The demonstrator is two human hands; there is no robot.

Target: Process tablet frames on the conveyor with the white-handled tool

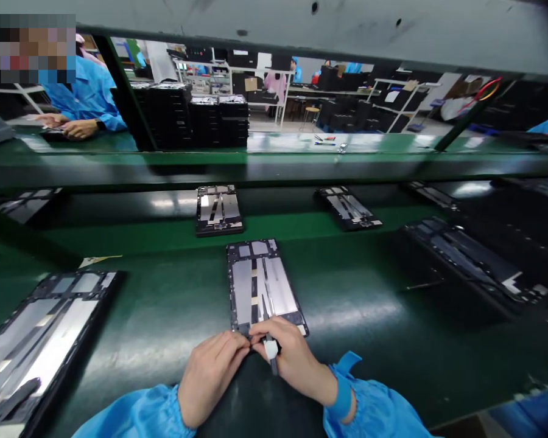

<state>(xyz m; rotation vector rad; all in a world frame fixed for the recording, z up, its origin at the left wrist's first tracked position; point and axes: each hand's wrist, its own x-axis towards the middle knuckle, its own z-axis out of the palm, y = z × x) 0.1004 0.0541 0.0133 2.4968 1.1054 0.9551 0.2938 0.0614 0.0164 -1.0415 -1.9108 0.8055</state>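
Note:
An opened tablet (281,286) lies on the green bench in front of me, its silver inner plates and dark ribbon cable facing up. My left hand (214,371) is closed, fingertips pressed together at the tablet's near edge; whatever they pinch is hidden. Dark tweezers (265,309) with a white wrap are held in my right hand (292,359), their points directed away from me over the tablet. The right thumb and index fingertips also meet at that near edge, almost touching the left fingers.
Another opened tablet (84,310) lies at left, and one (475,258) at right. Farther tablets (219,210) line the strip behind. Black stacked trays (219,121) stand on the raised shelf. A co-worker's hands (80,128) work at far left. A grey beam (274,24) crosses overhead.

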